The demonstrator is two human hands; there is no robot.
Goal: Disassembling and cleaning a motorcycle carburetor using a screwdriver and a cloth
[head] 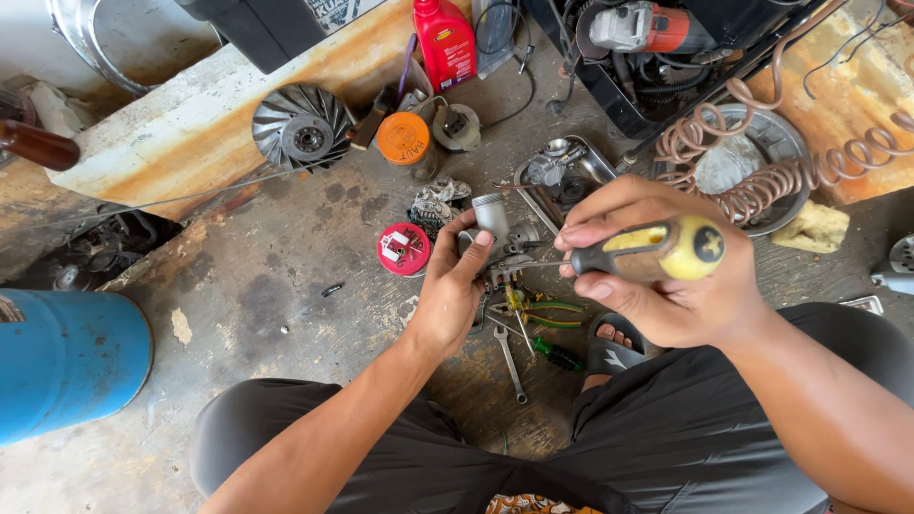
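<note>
Screwdriver [657,249] with yellow and black handle is held in the right hand [657,286], fingers closed around it, its tip at the grey metal carburetor [495,233]. The left hand [452,286] grips this carburetor above the concrete floor [286,286], over a wrench [509,362] and green pliers [543,314].

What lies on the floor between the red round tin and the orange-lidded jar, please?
In the head view, only bare stained concrete floor separates the red round tin from the orange-lidded jar; a crumpled rag sits just to the right of that stretch.
</note>
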